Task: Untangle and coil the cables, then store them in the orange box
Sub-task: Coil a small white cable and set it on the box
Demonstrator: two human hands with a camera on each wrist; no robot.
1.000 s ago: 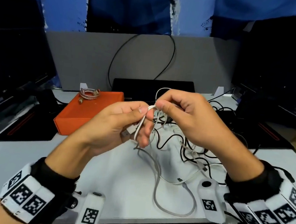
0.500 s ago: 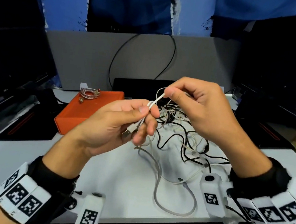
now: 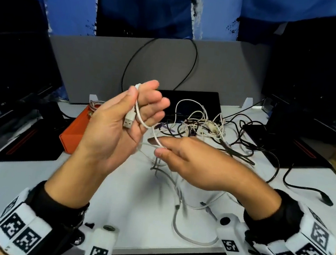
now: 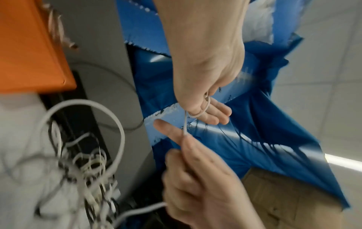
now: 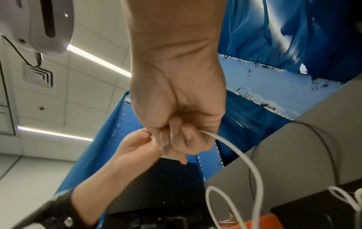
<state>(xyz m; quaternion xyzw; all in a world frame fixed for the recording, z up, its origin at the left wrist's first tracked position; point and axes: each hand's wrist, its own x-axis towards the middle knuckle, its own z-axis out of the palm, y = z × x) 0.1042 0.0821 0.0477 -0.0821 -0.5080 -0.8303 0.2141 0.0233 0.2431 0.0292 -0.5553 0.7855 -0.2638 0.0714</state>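
Observation:
My left hand (image 3: pixel 143 95) is raised with its palm toward me, thumb pinching a white USB cable (image 3: pixel 137 111) against the fingers. The cable's plug (image 3: pixel 129 121) hangs over the palm, and a loop lies round the fingers (image 4: pixel 203 108). Lower and to the right, my right hand (image 3: pixel 160 149) pinches the same cable a short way along, fingers curled round it (image 5: pixel 182 136). From there the cable (image 5: pixel 245 162) runs down to a tangle of white and black cables (image 3: pixel 200 126) on the table. The orange box (image 3: pixel 72 136) sits behind my left hand with a coiled cable (image 3: pixel 94 105) on its lid.
A grey cable (image 3: pixel 190 238) loops near the white table's front edge. A black cable with a plug (image 3: pixel 324 200) trails at the right. Dark monitors stand on both sides, a grey partition (image 3: pixel 86 62) and a black pad (image 3: pixel 188 98) behind the tangle.
My left hand has risen and turned its palm toward me. My right hand has swung from above it down to below and right, drawing the white cable round the left fingers.

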